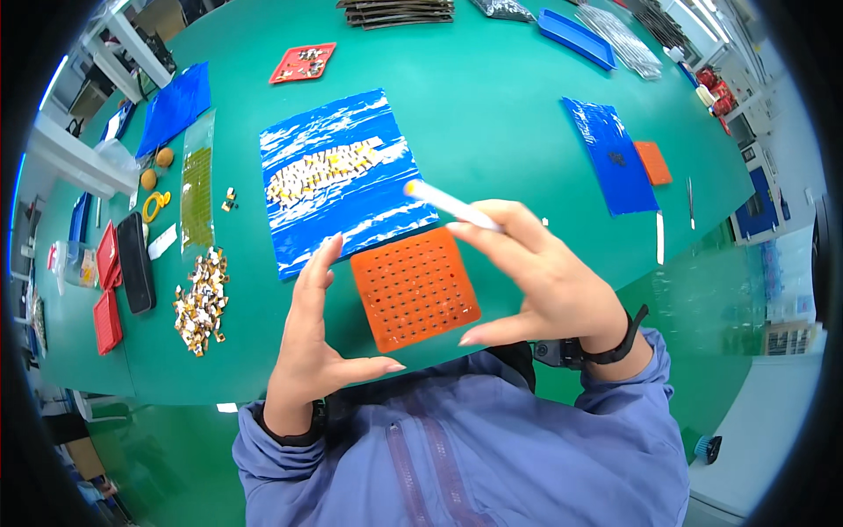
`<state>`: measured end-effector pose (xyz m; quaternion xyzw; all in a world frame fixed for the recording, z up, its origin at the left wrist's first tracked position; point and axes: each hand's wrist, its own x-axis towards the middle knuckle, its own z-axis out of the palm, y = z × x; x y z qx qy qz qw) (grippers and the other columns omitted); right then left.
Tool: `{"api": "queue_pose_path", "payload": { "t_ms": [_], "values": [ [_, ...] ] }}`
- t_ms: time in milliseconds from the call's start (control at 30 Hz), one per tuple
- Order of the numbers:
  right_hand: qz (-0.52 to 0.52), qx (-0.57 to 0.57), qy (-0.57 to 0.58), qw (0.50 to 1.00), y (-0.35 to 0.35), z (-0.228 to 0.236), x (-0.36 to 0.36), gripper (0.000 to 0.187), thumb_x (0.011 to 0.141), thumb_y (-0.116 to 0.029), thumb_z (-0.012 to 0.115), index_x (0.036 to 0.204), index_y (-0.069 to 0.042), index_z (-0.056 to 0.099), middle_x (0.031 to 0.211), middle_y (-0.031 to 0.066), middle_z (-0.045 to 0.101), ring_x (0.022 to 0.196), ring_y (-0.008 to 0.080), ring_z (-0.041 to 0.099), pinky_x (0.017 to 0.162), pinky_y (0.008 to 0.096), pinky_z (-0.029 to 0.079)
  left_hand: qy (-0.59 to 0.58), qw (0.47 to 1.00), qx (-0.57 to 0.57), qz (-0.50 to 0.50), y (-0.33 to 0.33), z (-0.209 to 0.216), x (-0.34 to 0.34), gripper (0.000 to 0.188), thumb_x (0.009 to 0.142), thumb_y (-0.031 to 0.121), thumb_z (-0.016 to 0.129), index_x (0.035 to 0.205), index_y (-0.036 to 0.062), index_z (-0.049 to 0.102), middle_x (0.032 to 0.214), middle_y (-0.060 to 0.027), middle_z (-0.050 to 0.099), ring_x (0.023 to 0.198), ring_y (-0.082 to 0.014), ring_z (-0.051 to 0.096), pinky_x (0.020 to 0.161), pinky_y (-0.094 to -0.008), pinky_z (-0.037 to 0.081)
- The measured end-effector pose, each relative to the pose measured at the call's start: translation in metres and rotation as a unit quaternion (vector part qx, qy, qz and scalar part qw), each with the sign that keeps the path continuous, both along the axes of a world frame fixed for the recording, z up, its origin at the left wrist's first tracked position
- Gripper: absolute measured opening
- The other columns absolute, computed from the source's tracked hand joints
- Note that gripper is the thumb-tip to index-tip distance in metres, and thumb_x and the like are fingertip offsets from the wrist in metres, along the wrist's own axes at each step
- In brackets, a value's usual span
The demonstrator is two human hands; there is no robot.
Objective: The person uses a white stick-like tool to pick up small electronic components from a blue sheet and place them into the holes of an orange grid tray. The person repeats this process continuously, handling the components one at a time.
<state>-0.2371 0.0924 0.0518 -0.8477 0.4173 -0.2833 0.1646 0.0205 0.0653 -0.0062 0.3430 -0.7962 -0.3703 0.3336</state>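
An orange square block (pixel 416 290) with rows of small dark holes lies on the table close in front of me. My left hand (pixel 318 342) is beside its left edge, thumb and fingers spread, holding nothing. Between the fingers of my right hand (pixel 553 285), a white pen-like stick (pixel 452 205) with a yellowish tip points up and left; its thumb is stretched toward the block's right edge. Beyond the block, a shiny blue sheet (pixel 351 215) bears many small white-and-yellow pieces (pixel 320 173) laid closely together.
Left lie a loose pile of small pieces (pixel 201 303), a green strip (pixel 198 193), a black case (pixel 135 263) and red trays (pixel 107 322). A red tray (pixel 303 63) sits far off. Right are another blue sheet (pixel 608 154), an orange block (pixel 652 163) and tweezers (pixel 691 204).
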Motion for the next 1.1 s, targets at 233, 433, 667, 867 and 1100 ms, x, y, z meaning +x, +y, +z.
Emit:
{"api": "queue_pose_path", "payload": {
  "t_ms": [233, 433, 667, 867, 1100],
  "values": [
    [0.080, 0.032, 0.130, 0.988, -0.028, -0.001, 0.026, 0.093, 0.051, -0.044, 0.076, 0.115, 0.011, 0.037, 0.118, 0.0234, 0.038, 0.111, 0.0375, 0.039, 0.095, 0.0425, 0.033, 0.008, 0.999, 0.021, -0.037, -0.001, -0.004, -0.005, 0.103, 0.052, 0.028, 0.082, 0.131, -0.0013, 0.023, 0.130, -0.0190, 0.034, 0.119, -0.0326, 0.036, 0.096, -0.0393, 0.033],
    [0.092, 0.045, 0.158, 0.982, -0.035, -0.002, 0.033, 0.090, 0.051, -0.043, 0.076, 0.114, 0.010, 0.039, 0.117, 0.0237, 0.038, 0.110, 0.0378, 0.039, 0.095, 0.0424, 0.033, -0.017, 0.999, -0.001, -0.042, -0.003, -0.002, -0.003, 0.094, 0.056, 0.025, 0.080, 0.128, -0.0038, 0.026, 0.125, -0.0206, 0.038, 0.117, -0.0347, 0.038, 0.095, -0.0402, 0.035],
    [0.090, 0.080, 0.132, 0.984, -0.037, -0.006, 0.036, 0.085, 0.053, -0.040, 0.077, 0.113, 0.008, 0.041, 0.116, 0.0240, 0.039, 0.109, 0.0385, 0.041, 0.091, 0.0420, 0.036, 0.013, 0.999, -0.021, -0.039, -0.004, -0.005, 0.000, 0.092, 0.057, 0.025, 0.079, 0.127, -0.0048, 0.027, 0.124, -0.0215, 0.039, 0.114, -0.0352, 0.040, 0.093, -0.0399, 0.036],
    [0.082, 0.114, 0.100, 0.985, -0.038, -0.010, 0.038, 0.084, 0.052, -0.039, 0.077, 0.113, 0.008, 0.043, 0.115, 0.0246, 0.039, 0.108, 0.0386, 0.042, 0.090, 0.0416, 0.037, 0.010, 0.999, -0.018, -0.033, -0.003, -0.008, 0.002, 0.090, 0.058, 0.027, 0.077, 0.126, -0.0057, 0.028, 0.123, -0.0223, 0.038, 0.113, -0.0355, 0.040, 0.093, -0.0395, 0.036],
    [0.084, 0.095, 0.090, 0.988, -0.039, -0.013, 0.038, 0.085, 0.050, -0.037, 0.079, 0.112, 0.008, 0.043, 0.114, 0.0252, 0.040, 0.106, 0.0388, 0.044, 0.089, 0.0417, 0.039, 0.017, 0.999, -0.023, -0.025, -0.002, -0.011, 0.003, 0.089, 0.059, 0.028, 0.077, 0.124, -0.0080, 0.029, 0.122, -0.0229, 0.039, 0.113, -0.0360, 0.041, 0.092, -0.0395, 0.037]
  ]
}}
